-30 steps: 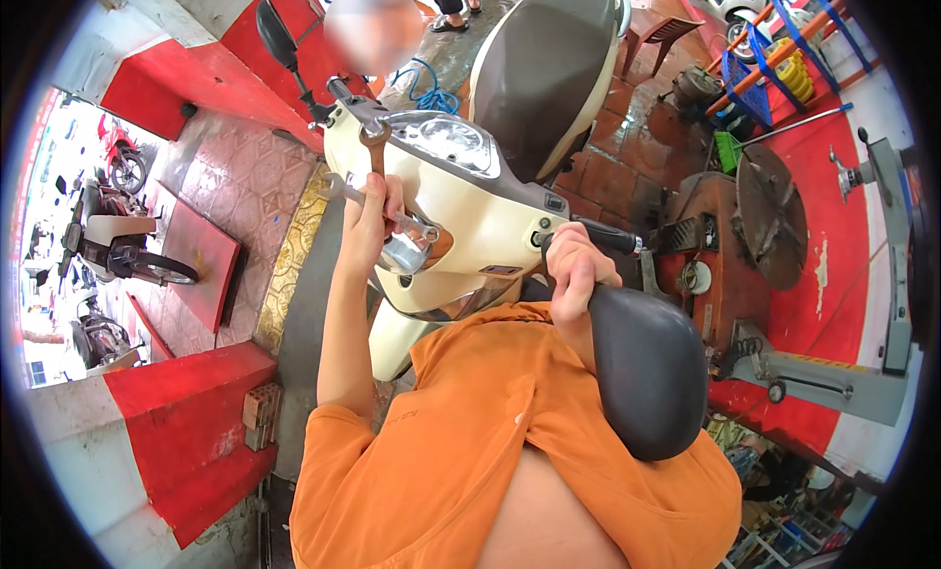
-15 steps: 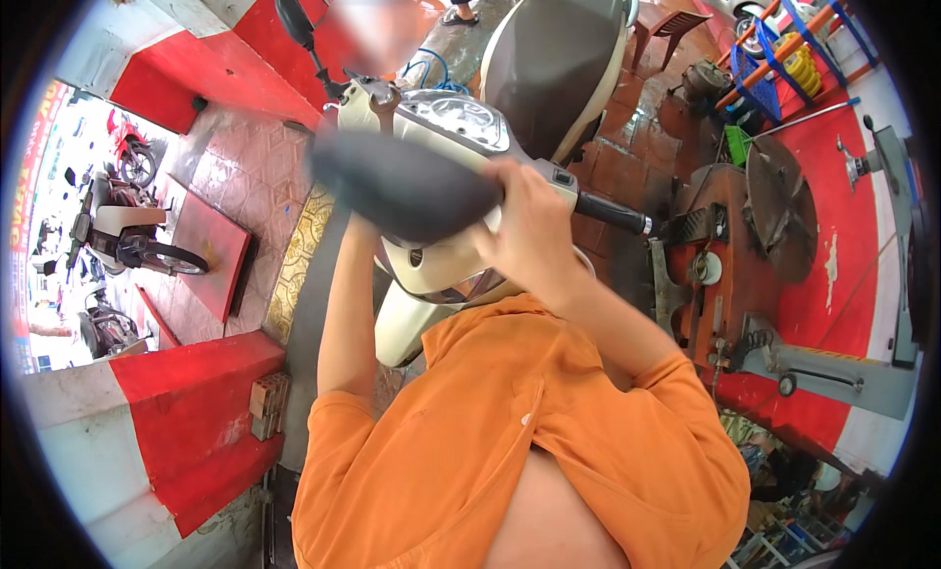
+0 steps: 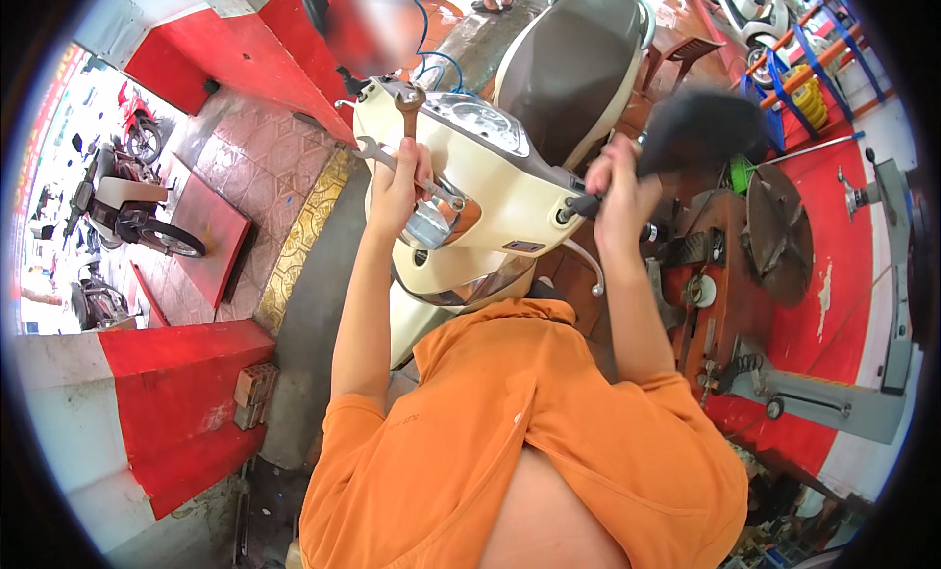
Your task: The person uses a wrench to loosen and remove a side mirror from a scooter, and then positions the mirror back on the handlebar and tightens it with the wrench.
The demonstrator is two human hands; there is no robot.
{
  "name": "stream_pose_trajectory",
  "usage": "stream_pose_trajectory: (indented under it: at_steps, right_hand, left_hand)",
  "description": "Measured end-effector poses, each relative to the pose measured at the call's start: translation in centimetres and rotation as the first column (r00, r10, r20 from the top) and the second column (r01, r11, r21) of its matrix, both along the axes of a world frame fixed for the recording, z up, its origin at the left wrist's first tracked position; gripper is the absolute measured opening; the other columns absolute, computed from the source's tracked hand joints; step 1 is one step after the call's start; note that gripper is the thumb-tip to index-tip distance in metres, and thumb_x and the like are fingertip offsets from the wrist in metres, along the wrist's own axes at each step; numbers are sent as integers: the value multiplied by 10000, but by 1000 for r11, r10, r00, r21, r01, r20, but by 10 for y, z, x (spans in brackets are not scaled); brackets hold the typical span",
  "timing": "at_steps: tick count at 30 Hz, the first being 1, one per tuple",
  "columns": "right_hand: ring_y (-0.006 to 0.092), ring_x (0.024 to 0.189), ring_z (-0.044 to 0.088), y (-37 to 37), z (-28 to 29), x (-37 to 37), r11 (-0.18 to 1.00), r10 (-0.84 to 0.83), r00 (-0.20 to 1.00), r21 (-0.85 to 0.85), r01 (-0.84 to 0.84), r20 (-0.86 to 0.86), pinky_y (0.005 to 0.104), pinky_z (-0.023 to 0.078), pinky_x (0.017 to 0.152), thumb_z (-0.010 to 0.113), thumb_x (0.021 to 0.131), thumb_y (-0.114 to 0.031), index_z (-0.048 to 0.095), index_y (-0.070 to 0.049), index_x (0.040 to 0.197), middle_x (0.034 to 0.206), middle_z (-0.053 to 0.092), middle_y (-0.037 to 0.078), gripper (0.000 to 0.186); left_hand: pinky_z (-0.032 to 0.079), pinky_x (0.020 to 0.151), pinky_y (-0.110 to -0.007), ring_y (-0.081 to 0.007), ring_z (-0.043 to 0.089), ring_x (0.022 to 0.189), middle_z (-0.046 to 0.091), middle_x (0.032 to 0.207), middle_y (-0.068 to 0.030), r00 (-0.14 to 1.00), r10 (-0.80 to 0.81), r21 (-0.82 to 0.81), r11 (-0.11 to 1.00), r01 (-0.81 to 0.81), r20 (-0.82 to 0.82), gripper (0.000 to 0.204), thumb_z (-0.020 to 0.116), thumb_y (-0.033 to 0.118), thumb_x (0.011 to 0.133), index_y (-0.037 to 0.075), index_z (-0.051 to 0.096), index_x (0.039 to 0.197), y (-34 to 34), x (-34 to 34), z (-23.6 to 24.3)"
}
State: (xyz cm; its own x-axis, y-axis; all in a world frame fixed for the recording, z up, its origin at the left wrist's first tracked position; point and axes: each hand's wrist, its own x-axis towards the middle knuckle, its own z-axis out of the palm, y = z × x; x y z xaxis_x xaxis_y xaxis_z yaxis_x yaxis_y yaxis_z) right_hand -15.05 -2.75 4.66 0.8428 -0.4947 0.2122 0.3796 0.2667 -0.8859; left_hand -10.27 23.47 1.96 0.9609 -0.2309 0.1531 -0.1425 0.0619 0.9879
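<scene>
A cream scooter (image 3: 529,211) stands in front of me, its dark seat (image 3: 569,64) at the far end. My left hand (image 3: 397,189) is closed around two wrenches over the scooter's front: a brownish wrench (image 3: 410,113) pointing up and a silver wrench (image 3: 374,151) lying across the fingers. My right hand (image 3: 624,192) grips a black rear-view mirror (image 3: 704,130) low on its stem, beside the handlebar end. The mirror head is smeared by motion and sticks out to the right. Another mirror (image 3: 371,28) is on the scooter's far left side.
Close on the right are a rusty red machine (image 3: 720,304) and a round dark plate (image 3: 779,226). A red-and-white wall (image 3: 186,402) with bricks (image 3: 255,395) is at the left. A brown chair (image 3: 681,57) and a blue hose (image 3: 446,67) lie beyond the scooter. Someone's feet (image 3: 490,2) show at the top.
The black mirror has swung from over the scooter's front to the right, my right hand moving with it. My left hand, hidden behind the mirror before, now shows with the wrenches.
</scene>
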Motion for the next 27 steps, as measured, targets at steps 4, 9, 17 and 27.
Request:
stream_pose_trajectory:
  at_steps: [4,9,17,27]
  right_hand:
    - [224,878,631,-6,-27,-70,844,-84,957,-490,217,279,337,528,786,463,956,9,539,12,938,920,603,124,78]
    - [279,907,637,-13,8,-80,282,273,932,-946,158,237,359,541,790,711,685,-29,668,-45,1077,996,644,97,394]
    - [164,821,666,-4,21,33,486,700,685,-568,-665,-202,317,505,784,560,941,-92,579,17,1125,822,681,89,214]
    - [300,1182,573,-37,-39,-84,793,438,896,-502,-345,76,377,475,965,528,937,11,458,-37,1226,1220,596,204,301]
  left_hand:
    - [335,447,-234,-83,436,459,407,530,8,998,46,-2,999,-46,46,577,326,472,1050,98,411,619,-6,-1,-4]
    - [342,444,-237,-87,442,452,439,544,4,998,60,11,998,-59,-16,539,369,448,1047,105,432,636,-1,3,-8]
    - [320,440,-240,-86,407,446,408,540,6,999,46,-20,999,-46,13,566,321,470,1052,102,401,628,-4,4,-4]
    - [325,434,-227,-74,432,447,417,522,13,996,85,-59,995,-84,12,563,364,450,1048,103,419,608,-6,-1,-9]
